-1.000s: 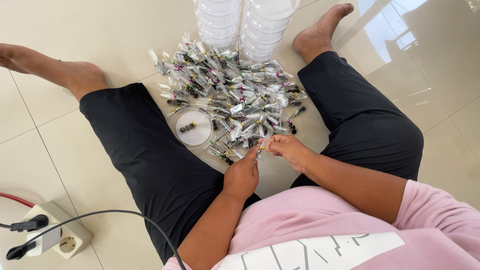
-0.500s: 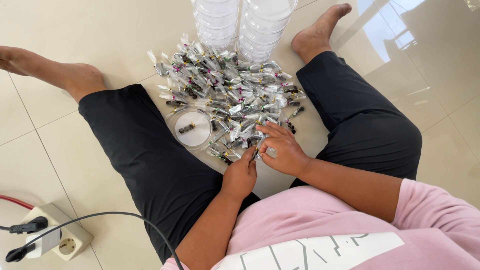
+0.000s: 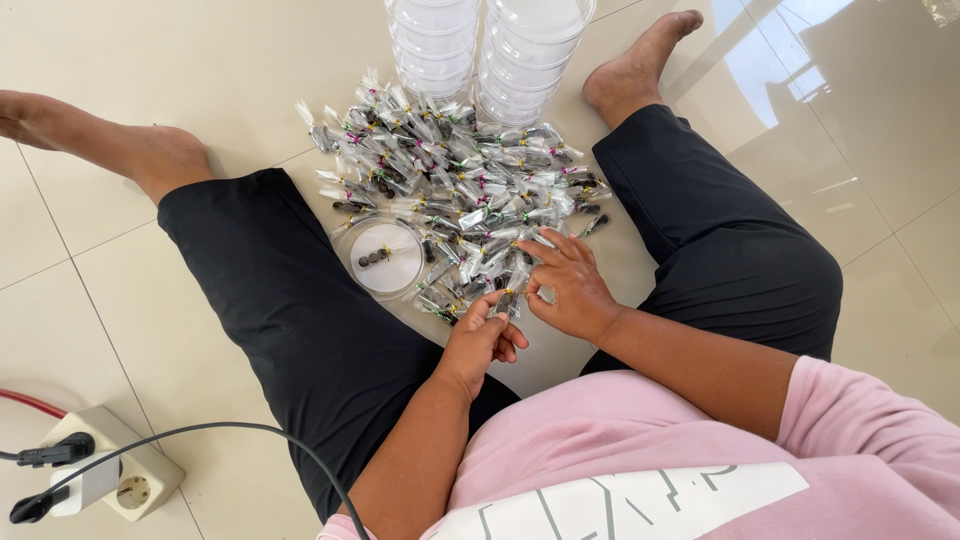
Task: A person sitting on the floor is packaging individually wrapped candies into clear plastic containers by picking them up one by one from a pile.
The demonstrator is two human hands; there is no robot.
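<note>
Currently, the left hand (image 3: pixel 482 340) and right hand (image 3: pixel 568 282) both pinch one small clear packet (image 3: pixel 511 297) between fingertips. It sits at the near edge of the packet pile (image 3: pixel 460 190) on the floor, beside a round open container (image 3: pixel 382 258).

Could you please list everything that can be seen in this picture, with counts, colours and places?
small packet: one, clear wrap with dark contents, pinched between both hands at the near edge of the pile
pile of packets: too many to count, clear with dark contents and coloured ties, on the floor between the legs
open round container: one, clear, a few dark pieces inside, left of the pile
stacked containers: two stacks, clear, beyond the pile
power strip: one, white, black plugs and cable, bottom left
red cable: one, left edge
tiled floor: cream
legs: two, black trousers, bare feet
pink shirt: one
left hand: on the packet
right hand: on the packet
</note>
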